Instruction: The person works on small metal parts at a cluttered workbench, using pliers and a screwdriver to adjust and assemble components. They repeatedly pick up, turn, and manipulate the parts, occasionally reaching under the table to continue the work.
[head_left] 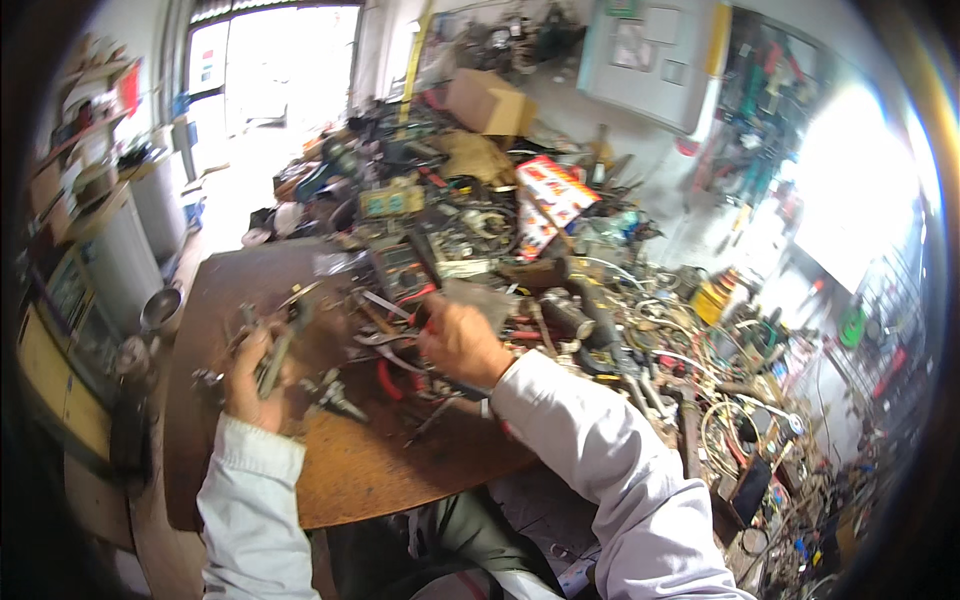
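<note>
Over the left part of the brown wooden table (400, 470), my left hand (250, 385) is closed around a long grey metal part (275, 362). My right hand (465, 343) is closed above the tools at the table's right side. A pale, flat metal shaft (385, 305) points toward its fingers, but blur hides what they grip. Just beside that hand are pliers (388, 340) and a red curved handle (398, 382). A multimeter (403, 272) lies behind them. Between my hands is a small metal fitting (335, 395).
A dense heap of tools, cables and scrap borders the table at the back and right. A cardboard box (490, 103) and a red-and-white printed box (550, 198) sit on it. Tools hang on the right wall. Cabinets (120, 250) and a metal pot (162, 310) stand left.
</note>
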